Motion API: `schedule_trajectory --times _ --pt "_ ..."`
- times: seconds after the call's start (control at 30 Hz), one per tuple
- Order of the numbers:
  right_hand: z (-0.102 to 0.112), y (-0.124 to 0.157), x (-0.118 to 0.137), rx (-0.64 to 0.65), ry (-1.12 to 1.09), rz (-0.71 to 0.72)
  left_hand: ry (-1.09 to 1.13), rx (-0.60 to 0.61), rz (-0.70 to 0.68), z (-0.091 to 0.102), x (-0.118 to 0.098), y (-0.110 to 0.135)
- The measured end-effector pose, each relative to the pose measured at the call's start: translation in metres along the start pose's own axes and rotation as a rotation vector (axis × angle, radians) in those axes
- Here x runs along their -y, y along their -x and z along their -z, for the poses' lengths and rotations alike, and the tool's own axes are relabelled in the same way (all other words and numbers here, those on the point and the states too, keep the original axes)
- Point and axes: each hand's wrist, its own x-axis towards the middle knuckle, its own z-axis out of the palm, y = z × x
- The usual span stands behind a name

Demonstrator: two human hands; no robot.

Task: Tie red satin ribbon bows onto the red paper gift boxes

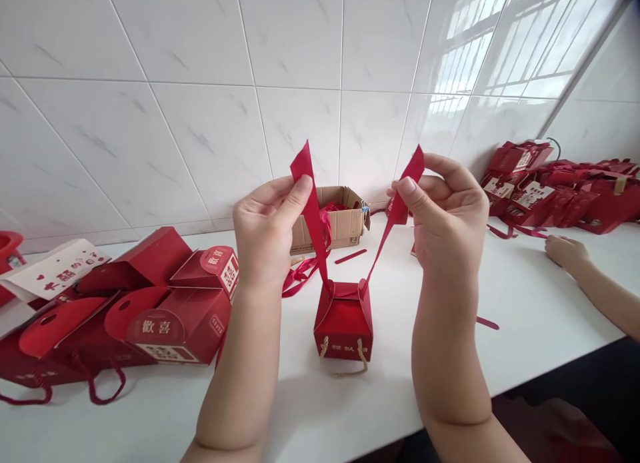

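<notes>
A small red gift box (343,323) with a beige rope handle stands on the white table (350,410) in front of me. A red ribbon (314,216) runs up from its top in two ends. My left hand (265,226) pinches the left end between thumb and fingers. The right end (395,213) is pinched the same way by my right hand (447,210). Both ends are pulled up and apart above the box.
Folded and unfolded red boxes (175,303) lie at the left. An open cardboard carton (340,220) with ribbons sits by the tiled wall. A pile of red boxes (560,190) fills the far right. Another person's hand (565,250) rests on the table at right.
</notes>
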Motion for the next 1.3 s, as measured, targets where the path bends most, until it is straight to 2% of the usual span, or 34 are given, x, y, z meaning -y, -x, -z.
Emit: schedule_trajectory --times 0.23,0.67,0.87,1.0,1.3 --pt "-0.008 0.003 0.002 0.022 0.051 -0.023 0.007 0.088 0.048 -0.004 -0.003 0.006" --pt "-0.011 0.006 0.010 0.008 0.092 -0.066 -0.053 -0.001 -0.099 -0.004 -0.016 0.014" --pt "-0.015 0.009 0.010 0.002 0.084 -0.081 -0.101 0.062 -0.098 0.000 -0.014 0.013" --pt "-0.017 0.010 0.010 -0.024 0.083 -0.076 -0.095 0.064 -0.113 0.002 -0.015 0.013" --pt "-0.017 0.009 0.008 -0.028 0.051 -0.057 -0.086 0.135 -0.016 -0.001 -0.010 0.011"
